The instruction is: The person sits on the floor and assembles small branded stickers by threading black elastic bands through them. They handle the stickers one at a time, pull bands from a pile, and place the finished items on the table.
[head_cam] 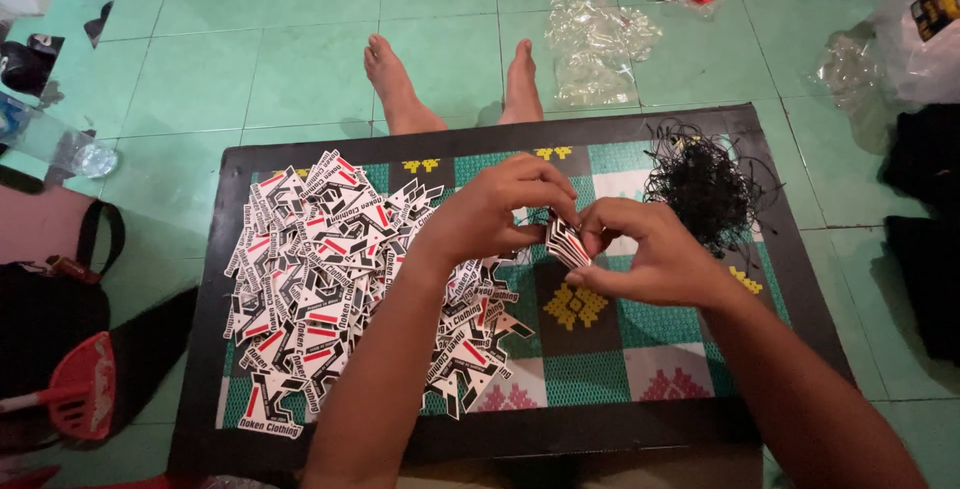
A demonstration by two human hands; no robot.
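From the head camera, both hands are meeting over the middle of a low dark-framed surface (210, 369) covered with a green patterned cloth. The left hand (490, 214) is curling its fingers (545, 184) down onto the top edge of a small stack of tags (568, 245), pinching it. The right hand (655, 254) is cupping the same stack from the other side and below, its fingers closing around it, so the stack is sitting between both sets of fingertips, raised just above the cloth. A large heap of loose black, white and red tags (320, 279) is spreading across the surface's left half, under the left forearm. A tangle of black strings (705, 184) is lying just beyond the right hand. Bare feet (395, 84) are resting on the green tiled floor (290, 59) past the surface, near clear plastic bags (595, 49).
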